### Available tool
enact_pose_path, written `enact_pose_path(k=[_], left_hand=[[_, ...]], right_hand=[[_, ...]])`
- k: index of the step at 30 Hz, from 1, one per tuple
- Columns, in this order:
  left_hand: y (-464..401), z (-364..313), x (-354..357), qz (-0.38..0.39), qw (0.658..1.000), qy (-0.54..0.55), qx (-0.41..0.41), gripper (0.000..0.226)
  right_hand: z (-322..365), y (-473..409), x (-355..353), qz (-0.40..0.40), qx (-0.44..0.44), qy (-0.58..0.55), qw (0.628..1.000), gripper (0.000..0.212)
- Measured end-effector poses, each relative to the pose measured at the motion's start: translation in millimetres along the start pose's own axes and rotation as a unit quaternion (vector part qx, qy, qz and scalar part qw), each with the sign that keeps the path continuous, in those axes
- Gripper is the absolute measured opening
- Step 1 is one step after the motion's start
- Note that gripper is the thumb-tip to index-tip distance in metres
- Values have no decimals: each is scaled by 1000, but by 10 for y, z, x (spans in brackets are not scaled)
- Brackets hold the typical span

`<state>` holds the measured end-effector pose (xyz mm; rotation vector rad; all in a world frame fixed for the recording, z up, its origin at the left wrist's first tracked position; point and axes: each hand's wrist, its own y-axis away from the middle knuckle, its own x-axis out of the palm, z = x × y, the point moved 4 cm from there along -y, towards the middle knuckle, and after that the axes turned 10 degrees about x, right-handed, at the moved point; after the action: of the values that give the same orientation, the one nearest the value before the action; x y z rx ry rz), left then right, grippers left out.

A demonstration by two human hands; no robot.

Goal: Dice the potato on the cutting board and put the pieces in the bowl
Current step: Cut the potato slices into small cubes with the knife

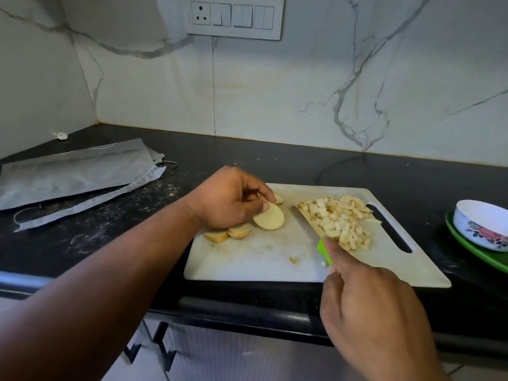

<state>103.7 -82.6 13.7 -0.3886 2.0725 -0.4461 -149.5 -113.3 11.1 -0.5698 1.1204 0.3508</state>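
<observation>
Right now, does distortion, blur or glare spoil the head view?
Head view: wide-angle bend curves the counter edge; the right hand near the lens looks soft, the knife blade slightly smeared; light is dim and even, no harsh glare; the diced potato and left hand read clearly.

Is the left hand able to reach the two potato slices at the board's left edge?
Probably yes. The left hand sits right above those slices, nothing between them, but its fingers already pinch another slice.

Diced potato heaped on cutting board
</observation>
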Motion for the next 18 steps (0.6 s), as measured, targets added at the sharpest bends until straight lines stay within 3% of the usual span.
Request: enact_pose_path(k=[7,18], left_hand=[[39,-17,-43,88,995,-55,6,44],[-6,7,61,96,991,-89,1,48]], right_hand=[[204,-44,39,-18,-16,-23,999,56],[215,48,-95,-21,-14,-25,999,55]])
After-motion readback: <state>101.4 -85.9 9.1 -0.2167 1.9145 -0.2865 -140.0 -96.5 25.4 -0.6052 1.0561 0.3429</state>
